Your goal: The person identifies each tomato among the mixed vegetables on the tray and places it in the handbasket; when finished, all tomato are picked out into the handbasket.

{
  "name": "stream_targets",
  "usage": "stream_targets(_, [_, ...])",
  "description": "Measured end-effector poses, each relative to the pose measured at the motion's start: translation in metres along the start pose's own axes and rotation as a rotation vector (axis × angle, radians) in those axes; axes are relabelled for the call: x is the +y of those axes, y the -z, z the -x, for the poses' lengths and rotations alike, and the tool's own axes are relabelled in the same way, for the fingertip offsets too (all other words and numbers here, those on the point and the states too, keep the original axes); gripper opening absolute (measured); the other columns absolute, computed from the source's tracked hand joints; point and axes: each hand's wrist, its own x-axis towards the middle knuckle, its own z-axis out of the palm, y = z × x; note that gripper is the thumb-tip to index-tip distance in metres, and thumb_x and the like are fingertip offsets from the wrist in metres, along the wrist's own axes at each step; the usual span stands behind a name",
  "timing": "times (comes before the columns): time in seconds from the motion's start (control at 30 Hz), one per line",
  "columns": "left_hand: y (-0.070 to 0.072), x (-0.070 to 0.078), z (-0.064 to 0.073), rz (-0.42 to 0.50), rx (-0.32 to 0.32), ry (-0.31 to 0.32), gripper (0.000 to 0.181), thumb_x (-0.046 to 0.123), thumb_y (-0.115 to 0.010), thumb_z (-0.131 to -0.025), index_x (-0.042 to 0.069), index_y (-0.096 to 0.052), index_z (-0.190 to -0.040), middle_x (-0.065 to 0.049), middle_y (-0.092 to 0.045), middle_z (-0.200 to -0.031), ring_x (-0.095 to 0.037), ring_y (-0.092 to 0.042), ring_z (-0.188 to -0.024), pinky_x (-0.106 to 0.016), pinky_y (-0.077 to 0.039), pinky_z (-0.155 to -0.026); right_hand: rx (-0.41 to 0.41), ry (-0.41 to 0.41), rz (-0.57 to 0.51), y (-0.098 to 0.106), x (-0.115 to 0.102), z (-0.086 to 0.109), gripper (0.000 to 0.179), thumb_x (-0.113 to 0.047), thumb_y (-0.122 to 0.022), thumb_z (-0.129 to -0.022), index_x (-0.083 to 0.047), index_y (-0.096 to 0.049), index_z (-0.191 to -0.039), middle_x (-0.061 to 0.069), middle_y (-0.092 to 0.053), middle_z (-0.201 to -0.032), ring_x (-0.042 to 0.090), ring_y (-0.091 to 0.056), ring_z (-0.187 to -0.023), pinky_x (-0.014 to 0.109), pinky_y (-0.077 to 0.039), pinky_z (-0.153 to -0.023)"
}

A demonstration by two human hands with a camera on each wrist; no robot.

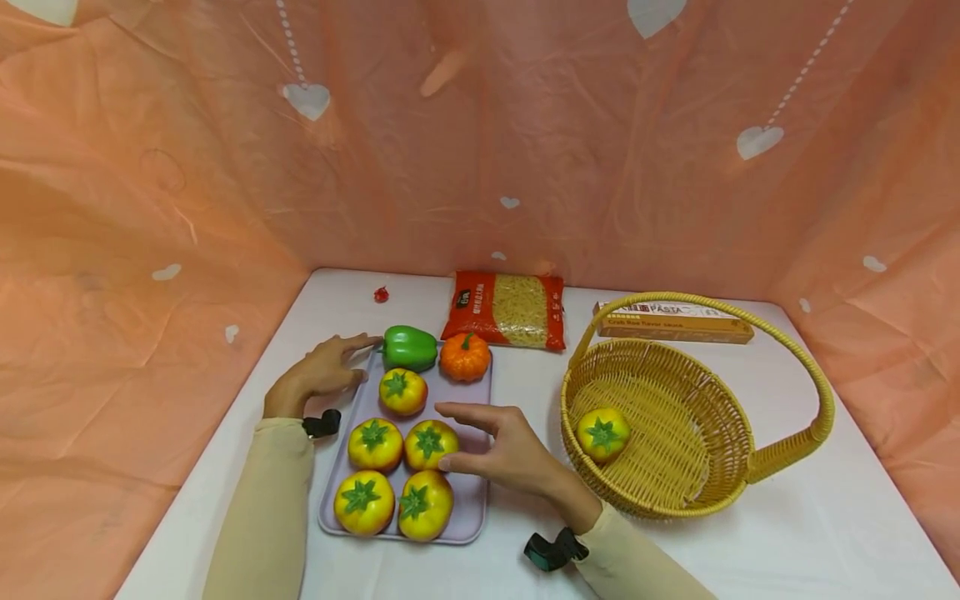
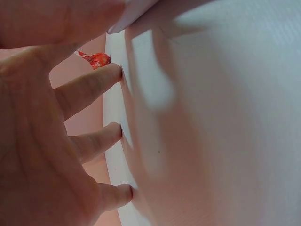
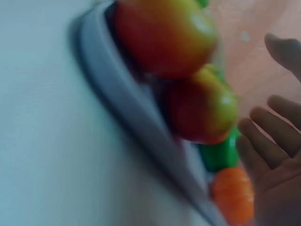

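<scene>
A lavender tray (image 1: 472, 500) holds several yellow-red toy tomatoes (image 1: 375, 444) with green star-shaped tops, a green bell pepper (image 1: 409, 348) and a small orange pumpkin (image 1: 465, 357). My left hand (image 1: 322, 369) is at the tray's upper left edge, its fingers spread and the fingertips down on the white table in the left wrist view; its index finger reaches close to the pepper. Over the tray's right side hovers my right hand (image 1: 510, 450), thumb and fingers apart around nothing, beside the middle right tomato (image 1: 431, 443). Whether the thumb touches that tomato I cannot tell.
Right of the tray stands a wicker basket (image 1: 675, 500) with a tall arched handle and one tomato (image 1: 603, 434) inside. Behind lie a pasta bag (image 1: 506, 310), a long pasta box (image 1: 675, 323) and a small red wrapped item (image 1: 381, 294). Pink curtains enclose the table.
</scene>
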Motion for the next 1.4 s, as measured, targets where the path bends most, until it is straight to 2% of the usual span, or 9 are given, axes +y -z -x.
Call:
stream_targets(0.17, [-0.001, 0.0, 0.0, 0.002, -0.005, 0.011, 0.07, 0.016, -0.068, -0.099, 0.018, -0.049, -0.166, -0.028, -0.035, -0.175, -0.061, -0.025, -0.16, -0.085, -0.02, -0.124, 0.012, -0.03, -0.042, -0.012, 0.016, -0.003, 0.063, -0.017, -0.088, -0.094, -0.004, -0.065, -0.151, 0.012, -0.068, -0.154, 0.028, -0.063, -0.145, 0.038, -0.048, -0.124])
stream_targets(0.27, [-0.001, 0.0, 0.0, -0.012, -0.004, 0.013, 0.07, 0.017, -0.067, -0.098, 0.019, -0.049, -0.166, -0.028, -0.037, -0.174, -0.06, -0.028, -0.159, -0.084, -0.023, -0.124, 0.005, -0.054, -0.037, -0.015, 0.021, -0.003, 0.062, -0.019, -0.088, -0.094, -0.006, -0.066, -0.151, 0.009, -0.068, -0.154, 0.024, -0.064, -0.144, 0.034, -0.048, -0.124])
stream_targets(0.4, [-0.001, 0.0, -0.002, -0.017, -0.005, 0.005, 0.07, 0.017, -0.066, -0.098, 0.018, -0.05, -0.166, -0.029, -0.038, -0.173, -0.06, -0.031, -0.158, -0.083, -0.025, -0.124, 0.013, -0.046, -0.008, -0.015, 0.026, -0.003, 0.056, -0.02, -0.088, -0.094, -0.011, -0.071, -0.146, 0.005, -0.071, -0.15, 0.018, -0.065, -0.14, 0.033, -0.048, -0.123])
stream_targets(0.6, [-0.001, 0.0, -0.003, -0.001, -0.019, 0.033, 0.071, 0.018, -0.066, -0.098, 0.02, -0.049, -0.167, -0.028, -0.036, -0.174, -0.06, -0.028, -0.159, -0.084, -0.024, -0.124, 0.013, -0.043, 0.017, -0.016, 0.029, -0.003, 0.053, -0.019, -0.089, -0.093, -0.016, -0.073, -0.143, -0.002, -0.072, -0.148, 0.015, -0.066, -0.139, 0.034, -0.049, -0.123])
stream_targets(0.8, [-0.001, 0.001, -0.002, -0.003, -0.021, 0.044, 0.071, 0.018, -0.066, -0.099, 0.02, -0.048, -0.167, -0.027, -0.035, -0.175, -0.059, -0.025, -0.161, -0.083, -0.021, -0.125, -0.004, -0.032, 0.064, -0.016, 0.029, -0.004, 0.057, -0.019, -0.09, -0.092, -0.017, -0.071, -0.145, -0.002, -0.072, -0.149, 0.016, -0.065, -0.141, 0.035, -0.047, -0.124])
stream_targets(1.4, [-0.001, -0.001, -0.003, -0.013, -0.021, 0.025, 0.071, 0.018, -0.066, -0.099, 0.019, -0.047, -0.168, -0.026, -0.037, -0.175, -0.059, -0.028, -0.16, -0.083, -0.023, -0.124, 0.005, -0.056, 0.099, -0.015, 0.032, -0.005, 0.056, -0.022, -0.09, -0.093, -0.019, -0.071, -0.145, -0.006, -0.072, -0.147, 0.012, -0.064, -0.14, 0.036, -0.047, -0.125])
